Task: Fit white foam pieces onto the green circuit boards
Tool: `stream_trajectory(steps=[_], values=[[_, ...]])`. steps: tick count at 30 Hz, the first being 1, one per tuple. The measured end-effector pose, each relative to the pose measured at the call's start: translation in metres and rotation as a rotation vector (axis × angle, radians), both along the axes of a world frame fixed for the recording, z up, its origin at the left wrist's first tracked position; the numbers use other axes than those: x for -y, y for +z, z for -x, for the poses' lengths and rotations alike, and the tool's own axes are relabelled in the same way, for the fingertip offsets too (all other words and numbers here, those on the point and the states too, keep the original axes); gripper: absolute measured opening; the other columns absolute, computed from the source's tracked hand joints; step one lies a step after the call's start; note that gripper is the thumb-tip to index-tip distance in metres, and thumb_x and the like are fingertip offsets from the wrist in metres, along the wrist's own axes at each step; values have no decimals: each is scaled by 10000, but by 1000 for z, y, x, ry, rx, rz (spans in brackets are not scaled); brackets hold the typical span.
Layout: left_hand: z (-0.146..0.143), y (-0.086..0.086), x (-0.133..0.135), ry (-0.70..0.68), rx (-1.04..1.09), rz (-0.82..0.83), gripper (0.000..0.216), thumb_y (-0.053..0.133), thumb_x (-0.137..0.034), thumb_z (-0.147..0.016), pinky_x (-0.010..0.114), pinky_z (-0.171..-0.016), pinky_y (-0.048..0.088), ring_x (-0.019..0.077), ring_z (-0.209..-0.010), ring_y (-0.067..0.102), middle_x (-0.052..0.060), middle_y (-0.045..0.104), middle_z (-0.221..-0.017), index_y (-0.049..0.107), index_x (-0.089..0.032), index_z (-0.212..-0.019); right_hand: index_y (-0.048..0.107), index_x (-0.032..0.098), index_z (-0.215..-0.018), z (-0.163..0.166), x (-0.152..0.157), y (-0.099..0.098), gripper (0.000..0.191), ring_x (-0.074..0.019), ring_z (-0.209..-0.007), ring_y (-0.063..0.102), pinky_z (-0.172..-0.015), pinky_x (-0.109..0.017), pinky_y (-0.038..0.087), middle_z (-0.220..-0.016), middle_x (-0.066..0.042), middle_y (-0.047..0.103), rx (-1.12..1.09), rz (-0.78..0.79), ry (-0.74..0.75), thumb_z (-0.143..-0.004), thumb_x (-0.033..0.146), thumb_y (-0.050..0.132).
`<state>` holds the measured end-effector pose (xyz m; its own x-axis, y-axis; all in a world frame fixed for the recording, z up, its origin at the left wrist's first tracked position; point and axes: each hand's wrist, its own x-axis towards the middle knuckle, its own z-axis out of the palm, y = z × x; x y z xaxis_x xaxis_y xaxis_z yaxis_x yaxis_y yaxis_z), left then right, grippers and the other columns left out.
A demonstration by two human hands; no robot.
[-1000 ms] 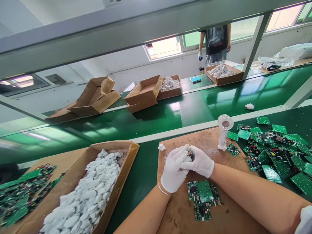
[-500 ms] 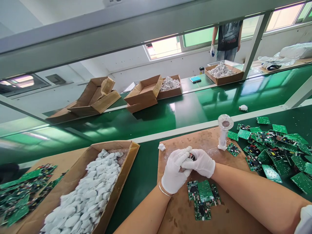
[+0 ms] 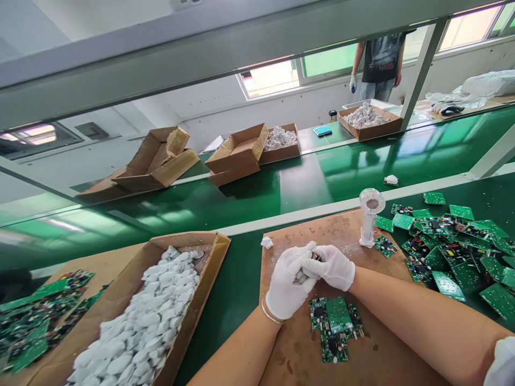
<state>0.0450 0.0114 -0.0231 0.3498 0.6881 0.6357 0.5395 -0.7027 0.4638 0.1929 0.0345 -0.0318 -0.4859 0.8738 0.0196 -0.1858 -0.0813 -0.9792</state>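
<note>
My left hand, in a white glove, is closed around a small electronic part, of which only a dark and copper-coloured bit shows. From the other side my gloved right hand pinches the same part, its fingers meeting those of the left. Something greyish-white shows under the left fingers, too covered to name. Just below the hands, several green circuit boards lie grouped on a brown cardboard sheet. A small white lump rests near the sheet's far left corner.
A clear handheld fan-like object stands beyond my right hand. To the right spreads a heap of circuit boards; a carton of white pieces is left. The green belt carries a small white-topped piece. A person stands behind.
The white-topped piece on the belt has shifted left. My fingers have moved slightly around the held part, while both hands stay in place. The person at the back has moved slightly right.
</note>
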Motion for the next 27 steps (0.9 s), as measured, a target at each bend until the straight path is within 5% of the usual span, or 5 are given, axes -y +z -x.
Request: stream_trajectory(steps=[3, 6, 9, 16, 27], values=[[0, 2, 1, -8, 16, 41, 536, 660, -124, -775, 392, -834, 557, 229, -950, 605, 98, 691, -1046, 565, -212, -1295, 566, 136, -596, 1, 0, -2, 471, -116, -556, 489, -562, -264, 407, -572, -5, 566, -35, 37, -6, -743, 562, 702], [1, 0, 3, -7, 102, 202, 572, 672, -164, -783, 313, -653, 558, 147, -665, 542, 56, 646, -873, 540, -225, -1336, 580, 151, -619, 3, -2, -4, 446, -133, -581, 521, -616, -290, 450, -606, -17, 591, -286, 143, 99, -792, 555, 656], [5, -3, 4, 21, 234, 391, 640, 682, -176, -762, 263, -538, 524, 73, -513, 402, 51, 613, -937, 501, -239, -1372, 659, 158, -766, 2, -5, -4, 292, -171, -691, 595, -719, -327, 489, -754, -50, 663, -522, 300, 234, -798, 447, 683], [9, 0, 4, -51, 335, 574, 660, 688, -224, -744, 229, -531, 508, 98, -611, 495, 93, 604, -1061, 496, -212, -1376, 676, 91, -788, 0, -3, 8, 250, -191, -781, 642, -798, -334, 494, -809, -82, 670, -541, 402, 298, -738, 314, 777], [13, -1, 0, -86, 393, 624, 655, 771, -334, -725, 198, -472, 414, 73, -564, 416, 42, 619, -904, 561, -203, -1332, 654, 92, -783, 0, -1, 6, 273, -160, -804, 600, -766, -286, 467, -820, -59, 634, -494, 391, 301, -693, 289, 822]])
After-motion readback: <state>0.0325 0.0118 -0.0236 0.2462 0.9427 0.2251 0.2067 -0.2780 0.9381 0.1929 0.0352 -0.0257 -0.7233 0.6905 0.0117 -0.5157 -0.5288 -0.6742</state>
